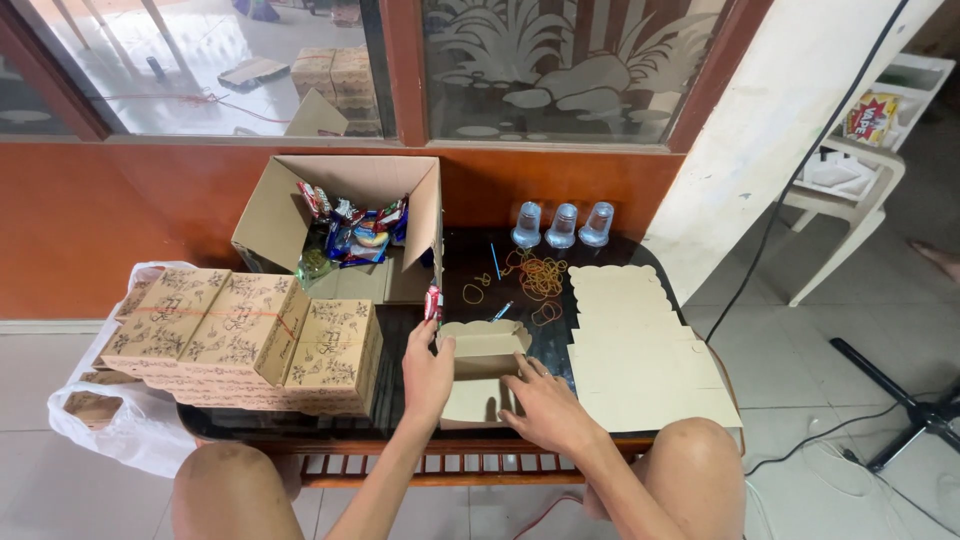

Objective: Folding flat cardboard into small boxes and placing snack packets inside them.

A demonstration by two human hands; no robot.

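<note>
patterned tan gift boxes (240, 335) banded at bench left edge, open brown carton (345, 215) of bright candy wrappers (350, 232) at back-left, flat tan box blanks (640, 350) at right edge, half-folded small box (482, 372) at front edge

i see a low table (455, 275) with a dark glossy top. on it stand an open carton (275, 205) of wrapped sweets, a stack of printed boxes (240, 335), three clear cups (563, 225) upside down, loose rubber bands (540, 275), a pile of flat cardboard blanks (640, 350) and one half-folded box (480, 365).
</note>
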